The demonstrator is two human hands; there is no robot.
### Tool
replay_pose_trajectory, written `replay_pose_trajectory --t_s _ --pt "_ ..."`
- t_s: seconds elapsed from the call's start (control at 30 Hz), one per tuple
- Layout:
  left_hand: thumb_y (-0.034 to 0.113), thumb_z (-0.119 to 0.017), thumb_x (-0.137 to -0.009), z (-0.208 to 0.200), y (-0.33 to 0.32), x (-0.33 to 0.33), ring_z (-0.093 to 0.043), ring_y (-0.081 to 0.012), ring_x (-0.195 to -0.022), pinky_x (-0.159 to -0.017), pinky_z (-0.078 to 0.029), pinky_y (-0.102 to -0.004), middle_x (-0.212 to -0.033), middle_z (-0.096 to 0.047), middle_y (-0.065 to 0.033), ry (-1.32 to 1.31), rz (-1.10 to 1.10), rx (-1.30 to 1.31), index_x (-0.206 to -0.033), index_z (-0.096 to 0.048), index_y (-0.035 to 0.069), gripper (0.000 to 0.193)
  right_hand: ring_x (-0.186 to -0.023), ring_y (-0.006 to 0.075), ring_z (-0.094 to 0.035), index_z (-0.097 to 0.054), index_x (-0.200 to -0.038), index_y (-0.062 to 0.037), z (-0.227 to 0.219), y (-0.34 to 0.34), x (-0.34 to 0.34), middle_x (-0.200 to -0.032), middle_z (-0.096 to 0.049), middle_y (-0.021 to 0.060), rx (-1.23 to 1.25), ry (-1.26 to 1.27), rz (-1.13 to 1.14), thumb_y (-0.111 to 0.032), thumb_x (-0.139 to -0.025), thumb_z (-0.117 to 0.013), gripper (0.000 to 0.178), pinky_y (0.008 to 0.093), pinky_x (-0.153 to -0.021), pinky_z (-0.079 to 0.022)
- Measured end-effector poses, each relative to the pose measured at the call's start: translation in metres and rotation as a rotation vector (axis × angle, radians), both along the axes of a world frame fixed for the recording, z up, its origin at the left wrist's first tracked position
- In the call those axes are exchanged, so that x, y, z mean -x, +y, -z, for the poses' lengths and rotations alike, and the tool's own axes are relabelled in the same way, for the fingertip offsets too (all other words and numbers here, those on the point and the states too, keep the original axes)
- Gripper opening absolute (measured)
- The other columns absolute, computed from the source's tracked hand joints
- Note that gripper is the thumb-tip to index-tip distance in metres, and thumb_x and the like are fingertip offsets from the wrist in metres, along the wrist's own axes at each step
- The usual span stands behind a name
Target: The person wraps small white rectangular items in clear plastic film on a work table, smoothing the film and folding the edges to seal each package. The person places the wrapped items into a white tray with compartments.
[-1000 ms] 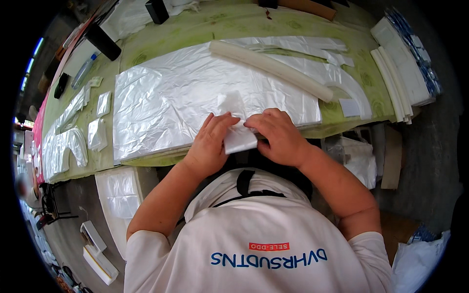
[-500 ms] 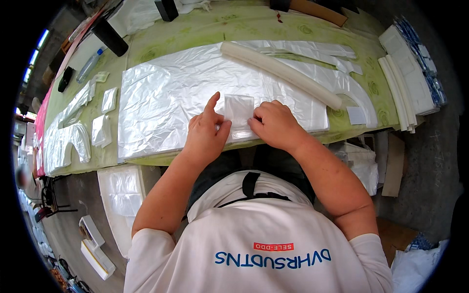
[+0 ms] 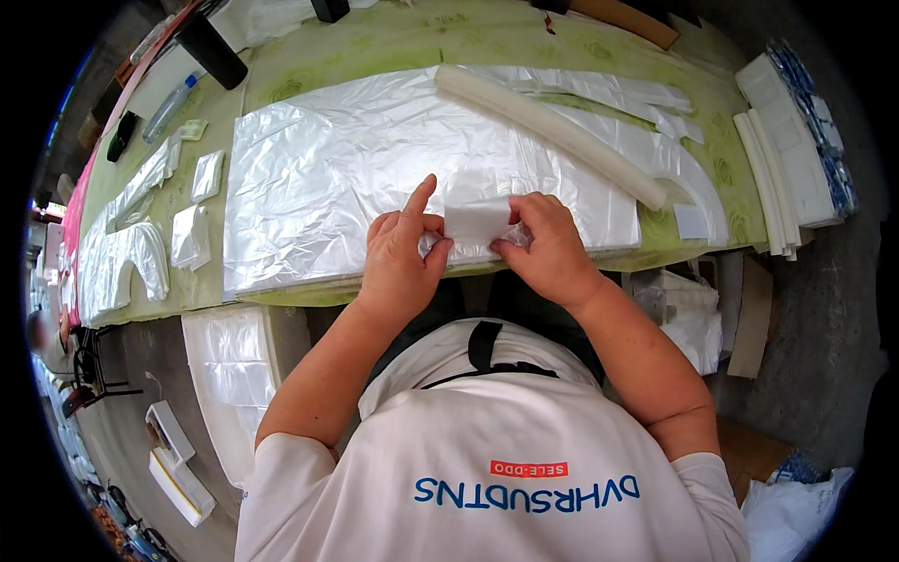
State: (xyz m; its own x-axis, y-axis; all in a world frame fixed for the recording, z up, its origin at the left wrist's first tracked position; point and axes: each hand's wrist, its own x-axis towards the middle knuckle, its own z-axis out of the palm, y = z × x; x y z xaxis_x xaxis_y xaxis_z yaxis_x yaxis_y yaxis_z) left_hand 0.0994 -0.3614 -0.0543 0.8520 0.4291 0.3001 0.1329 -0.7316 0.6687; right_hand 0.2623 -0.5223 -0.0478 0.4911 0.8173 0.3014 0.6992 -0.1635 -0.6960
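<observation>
Both hands hold a small folded piece of clear plastic film near the table's front edge, over a large silvery stack of plastic sheets. My left hand pinches its left edge between the thumb and bent fingers while the index finger points away from me. At the right edge, the thumb and fingers of my right hand are closed on the film. Its surface looks whitish. A long translucent roll lies slantwise across the sheets, beyond my right hand.
Small folded film packets and cut film strips lie at left, near a plastic bottle and a black cylinder. A white card, thin white rolls and stacked white panels are at right.
The folded film has been lifted and tilted between both hands, and its face now looks whiter. My right fingers have spread along its edge. The view has shifted slightly.
</observation>
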Motion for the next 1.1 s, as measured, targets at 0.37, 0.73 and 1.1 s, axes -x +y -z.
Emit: replay_pose_trajectory --t_s 0.37,0.73,1.1 --pt "0.009 -0.073 -0.08 -0.007 0.001 -0.005 -0.062 -0.03 -0.104 -0.102 -0.041 -0.0428 -0.095 -0.071 -0.0063 0.09 -0.066 0.014 -0.142 -0.05 0.01 0.066 -0.089 0.0322 -0.058 -0.066 -0.086 -0.0123 0.003 0.001 -0.002 -0.088 -0.063 0.0062 0.035 -0.082 -0.038 -0.012 -0.073 -0.077 0.017 0.0443 -0.081 -0.044" --pt "0.015 -0.074 -0.082 -0.01 0.002 -0.01 -0.064 -0.0306 -0.095 -0.092 -0.044 -0.0435 -0.092 -0.069 -0.007 0.042 -0.043 -0.131 -0.11 -0.067 0.01 0.029 -0.088 0.0322 -0.058 -0.063 -0.086 -0.0101 -0.006 -0.003 0.001 -0.088 -0.063 0.0065 0.081 -0.155 -0.046 -0.013 -0.074 -0.076 0.018 0.0434 -0.079 -0.044" --pt "0.024 -0.068 -0.089 -0.019 0.009 -0.017 -0.063 -0.0336 -0.086 -0.085 -0.045 -0.0452 -0.084 -0.066 -0.0097 0.183 -0.01 -0.203 -0.085 -0.068 0.006 0.018 -0.086 0.0352 -0.061 -0.069 -0.081 -0.0054 -0.002 0.008 -0.001 -0.085 -0.066 0.0113 0.101 -0.145 0.029 -0.019 -0.08 -0.069 0.014 0.0458 -0.079 -0.048"
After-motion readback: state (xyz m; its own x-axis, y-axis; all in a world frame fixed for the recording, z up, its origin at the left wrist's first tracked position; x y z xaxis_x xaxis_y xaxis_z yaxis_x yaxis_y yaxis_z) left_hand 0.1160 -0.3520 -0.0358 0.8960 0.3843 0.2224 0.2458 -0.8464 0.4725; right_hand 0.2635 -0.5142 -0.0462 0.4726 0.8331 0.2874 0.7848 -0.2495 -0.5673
